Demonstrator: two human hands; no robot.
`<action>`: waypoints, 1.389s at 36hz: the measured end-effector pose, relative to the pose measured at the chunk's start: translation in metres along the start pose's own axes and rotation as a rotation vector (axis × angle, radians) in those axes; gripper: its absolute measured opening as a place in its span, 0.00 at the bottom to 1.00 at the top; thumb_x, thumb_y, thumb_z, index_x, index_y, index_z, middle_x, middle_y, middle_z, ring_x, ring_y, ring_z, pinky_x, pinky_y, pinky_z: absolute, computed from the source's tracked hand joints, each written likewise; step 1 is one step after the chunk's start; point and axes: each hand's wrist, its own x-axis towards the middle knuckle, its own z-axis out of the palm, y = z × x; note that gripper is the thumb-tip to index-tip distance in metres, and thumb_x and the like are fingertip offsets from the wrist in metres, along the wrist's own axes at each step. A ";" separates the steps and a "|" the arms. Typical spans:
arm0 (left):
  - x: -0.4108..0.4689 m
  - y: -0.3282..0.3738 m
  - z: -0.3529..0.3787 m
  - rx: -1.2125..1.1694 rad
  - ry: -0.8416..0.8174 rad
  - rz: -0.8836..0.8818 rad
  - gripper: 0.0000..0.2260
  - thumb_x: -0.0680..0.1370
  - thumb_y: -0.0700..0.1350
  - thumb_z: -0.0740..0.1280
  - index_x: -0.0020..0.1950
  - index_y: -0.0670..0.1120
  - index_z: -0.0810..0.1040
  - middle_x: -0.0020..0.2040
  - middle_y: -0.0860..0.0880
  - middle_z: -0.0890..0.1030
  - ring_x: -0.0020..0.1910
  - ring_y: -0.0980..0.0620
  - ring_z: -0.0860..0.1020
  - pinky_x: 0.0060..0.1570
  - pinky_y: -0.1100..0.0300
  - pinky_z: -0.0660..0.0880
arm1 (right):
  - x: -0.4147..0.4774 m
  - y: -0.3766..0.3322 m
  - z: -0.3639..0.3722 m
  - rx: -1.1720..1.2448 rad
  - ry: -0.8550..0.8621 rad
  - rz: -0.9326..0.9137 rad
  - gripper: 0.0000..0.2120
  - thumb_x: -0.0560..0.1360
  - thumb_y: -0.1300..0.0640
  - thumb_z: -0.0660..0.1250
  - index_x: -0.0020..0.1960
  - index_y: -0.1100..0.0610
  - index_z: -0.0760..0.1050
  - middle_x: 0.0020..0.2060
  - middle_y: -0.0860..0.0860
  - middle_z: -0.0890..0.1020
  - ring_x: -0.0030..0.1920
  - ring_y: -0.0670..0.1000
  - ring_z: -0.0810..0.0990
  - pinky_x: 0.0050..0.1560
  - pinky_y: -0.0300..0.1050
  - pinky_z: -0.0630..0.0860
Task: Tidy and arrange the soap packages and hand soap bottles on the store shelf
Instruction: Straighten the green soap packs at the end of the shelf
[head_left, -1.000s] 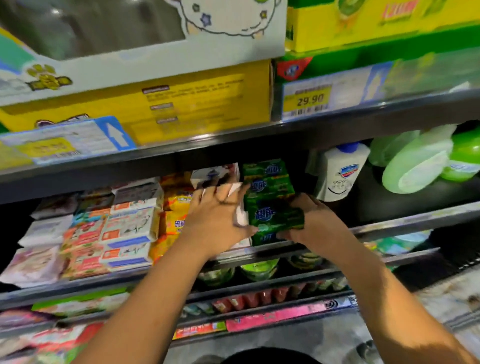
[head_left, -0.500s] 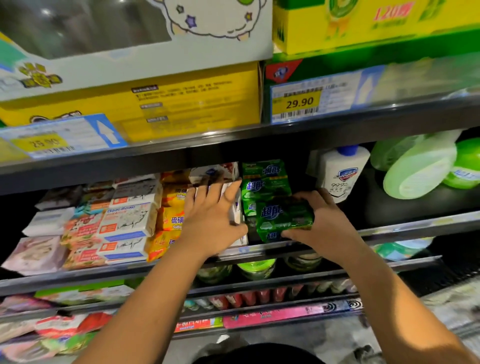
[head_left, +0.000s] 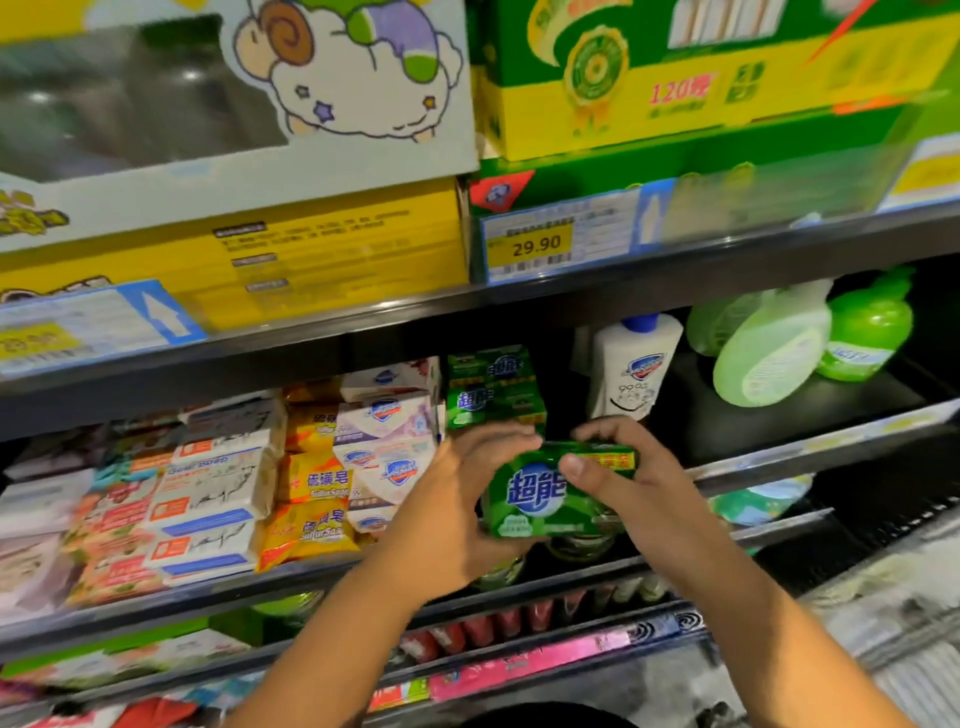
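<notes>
A: What's in the grip?

B: Both hands hold one green soap package (head_left: 553, 488), in front of the shelf edge (head_left: 779, 462). The left hand (head_left: 457, 512) cups its left end from below and behind, fingers curled over the top edge. The right hand (head_left: 631, 480) clamps the right end, thumb laid across the printed front.

A: How does it sit between them?

B: Front face toward the camera, slightly tilted, nearer than the stock on the shelf.

A: And around it?

B: Just behind, a stack of the same green soap packages (head_left: 493, 389) stands on the shelf. Left of that are white soap packages (head_left: 387, 441), then yellow ones (head_left: 311, 504), then white boxes with blue and orange bands (head_left: 213, 499). To the right a white hand soap bottle (head_left: 631, 369) stands upright, and further right pale green bottles (head_left: 769, 353) lean over.

A: Anything unclear?

B: The package's lower right corner is covered by the right palm, the far left packages are blurred, and the bottle tops are cut off by the upper shelf, which carries a 29.90 price tag (head_left: 535, 247)
</notes>
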 end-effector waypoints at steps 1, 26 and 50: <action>-0.001 0.003 0.002 -0.038 0.014 -0.039 0.33 0.69 0.57 0.75 0.71 0.57 0.67 0.67 0.64 0.69 0.69 0.66 0.67 0.67 0.68 0.65 | -0.001 0.001 0.000 -0.019 0.005 0.056 0.18 0.64 0.36 0.75 0.47 0.46 0.78 0.46 0.51 0.85 0.52 0.56 0.84 0.56 0.56 0.79; -0.007 0.033 0.011 -0.259 -0.019 -0.124 0.29 0.71 0.56 0.75 0.70 0.62 0.70 0.75 0.57 0.64 0.75 0.54 0.63 0.67 0.63 0.70 | -0.030 -0.016 -0.016 0.275 -0.210 0.373 0.23 0.74 0.36 0.66 0.63 0.47 0.77 0.57 0.55 0.84 0.53 0.55 0.85 0.48 0.52 0.79; 0.002 0.054 0.011 -0.260 0.004 -0.125 0.41 0.69 0.75 0.63 0.78 0.64 0.53 0.81 0.55 0.47 0.81 0.52 0.47 0.74 0.50 0.57 | -0.020 -0.021 0.008 0.468 0.016 0.296 0.22 0.72 0.47 0.68 0.65 0.48 0.76 0.53 0.53 0.86 0.53 0.55 0.85 0.59 0.58 0.78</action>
